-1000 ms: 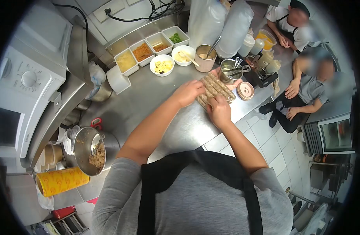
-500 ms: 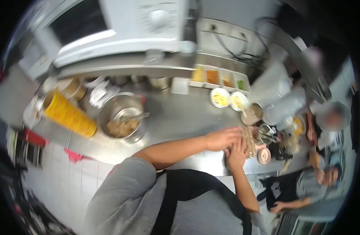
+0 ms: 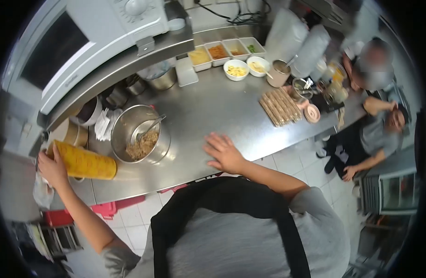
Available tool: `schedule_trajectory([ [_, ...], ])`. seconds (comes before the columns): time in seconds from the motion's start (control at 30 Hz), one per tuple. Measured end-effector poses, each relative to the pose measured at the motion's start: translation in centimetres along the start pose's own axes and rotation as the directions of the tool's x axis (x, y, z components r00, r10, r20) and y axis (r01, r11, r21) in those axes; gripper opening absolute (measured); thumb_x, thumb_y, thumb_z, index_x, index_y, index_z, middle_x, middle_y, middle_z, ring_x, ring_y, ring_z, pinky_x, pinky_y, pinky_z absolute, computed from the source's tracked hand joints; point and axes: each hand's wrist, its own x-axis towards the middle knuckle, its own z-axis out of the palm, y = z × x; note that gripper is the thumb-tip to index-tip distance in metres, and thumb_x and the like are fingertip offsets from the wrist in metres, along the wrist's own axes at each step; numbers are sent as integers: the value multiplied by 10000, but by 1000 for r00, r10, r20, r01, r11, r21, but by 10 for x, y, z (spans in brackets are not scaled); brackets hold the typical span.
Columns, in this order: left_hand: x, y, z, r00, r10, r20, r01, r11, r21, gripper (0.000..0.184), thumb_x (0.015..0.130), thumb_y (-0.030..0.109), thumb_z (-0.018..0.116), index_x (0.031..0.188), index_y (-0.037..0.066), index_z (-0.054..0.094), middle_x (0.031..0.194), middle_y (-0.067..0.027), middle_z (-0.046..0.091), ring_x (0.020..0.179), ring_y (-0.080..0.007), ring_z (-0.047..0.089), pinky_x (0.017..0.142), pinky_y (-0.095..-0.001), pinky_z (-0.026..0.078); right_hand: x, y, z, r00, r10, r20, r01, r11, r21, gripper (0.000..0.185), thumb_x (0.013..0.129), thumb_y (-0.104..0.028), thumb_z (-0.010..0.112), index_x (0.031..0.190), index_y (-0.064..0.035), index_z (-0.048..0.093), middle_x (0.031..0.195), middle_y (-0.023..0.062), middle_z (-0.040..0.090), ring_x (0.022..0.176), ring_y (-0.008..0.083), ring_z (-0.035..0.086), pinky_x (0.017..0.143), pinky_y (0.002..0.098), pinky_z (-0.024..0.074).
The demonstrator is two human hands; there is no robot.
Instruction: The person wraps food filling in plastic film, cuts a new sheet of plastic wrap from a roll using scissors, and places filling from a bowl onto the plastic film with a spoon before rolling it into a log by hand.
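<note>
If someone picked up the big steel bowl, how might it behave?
The steel bowl should feel stiff, given its smooth metal wall. It may lift unevenly, since the food mixture is gathered toward one side. The spoon, its handle reaching over the rim, could swing or slide.

Bright indoor light; white glare on steel counter [image 3: 204, 104] (soft-edged); fisheye-bowed edges, corners black.

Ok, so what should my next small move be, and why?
Probably bring your right hand across to the right end of the yellow cylinder: your left hand is at its left end, the right is spread, holding nothing, and that end lies close to the metal bowl.
</note>
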Motion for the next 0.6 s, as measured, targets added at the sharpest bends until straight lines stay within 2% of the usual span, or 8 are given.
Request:
schedule_trajectory([
  [0.1, -3, -10, 14, 969, 7, 248, 23, 993, -119, 532, 858, 533, 619, 1058, 40, 630, 961, -185, 680, 882, -373, 636, 830, -483, 462, -5, -23, 23, 999, 40, -20, -39, 997, 73, 500, 895, -397, 603, 1283, -86, 546, 1461, 174, 378, 1382, 367, 319, 1111, 545, 276],
  [0.2, -12, 18, -3, 977, 209, -44, -210, 977, -23, 522, 845, 545, 634, 983, 42, 646, 863, -173, 693, 779, -375, 646, 758, -482, 483, -6, -19, 31, 991, 100, -90, -93, 992, 84, 458, 893, -382, 613, 1230, -75, 577, 1409, 166, 432, 1369, 363, 338, 1102, 522, 298],
  [0.23, -16, 30, -20, 996, 89, 29, -87, 995, -47, 521, 823, 563, 654, 934, 55, 671, 819, -165, 692, 726, -360, 651, 661, -450, 511, -8, -21, 32, 988, 101, -113, -92, 992, 84, 446, 888, -375, 619, 1214, -73, 585, 1391, 163, 448, 1364, 361, 344, 1093, 514, 311],
  [0.33, -39, 13, -37, 996, 64, 54, -67, 996, 56, 456, 798, 517, 717, 915, 76, 700, 814, -145, 695, 674, -298, 654, 584, -378, 523, -5, -18, 32, 981, 86, -176, -70, 993, 92, 411, 876, -353, 637, 1175, -72, 605, 1347, 158, 484, 1346, 356, 366, 1066, 493, 343],
  [0.43, -52, 18, -105, 997, 62, -52, -74, 953, -292, 331, 825, 356, 761, 850, 33, 693, 762, -100, 689, 623, -188, 625, 584, -309, 515, -12, -16, 36, 976, 83, -203, -52, 987, 153, 375, 869, -326, 650, 1148, -76, 623, 1310, 151, 510, 1317, 351, 396, 1035, 472, 374],
  [0.5, -54, 27, -154, 992, -21, -128, -67, 759, -647, 229, 862, 195, 744, 819, -14, 661, 722, -61, 658, 617, -112, 570, 575, -270, 488, -12, -12, 34, 974, 56, -221, -12, 981, 195, 346, 867, -311, 655, 1121, -76, 639, 1267, 143, 540, 1292, 342, 425, 1008, 448, 403],
  [0.53, -58, 17, -174, 997, -74, -29, 32, 713, -700, 155, 891, 90, 693, 847, -47, 639, 761, -53, 643, 685, -94, 569, 624, -244, 483, -14, -12, 31, 978, 94, -187, -35, 954, 297, 323, 865, -301, 657, 1096, -75, 651, 1211, 138, 567, 1257, 341, 458, 989, 436, 420],
  [0.6, -69, 10, -214, 995, -83, 47, 88, 612, -786, 173, 910, 116, 671, 914, -51, 627, 860, -97, 645, 768, -142, 585, 701, -262, 486, -19, -18, 14, 982, 157, -104, -87, 870, 486, 280, 861, -280, 660, 1047, -72, 676, 1100, 129, 621, 1185, 340, 524, 949, 413, 454],
])
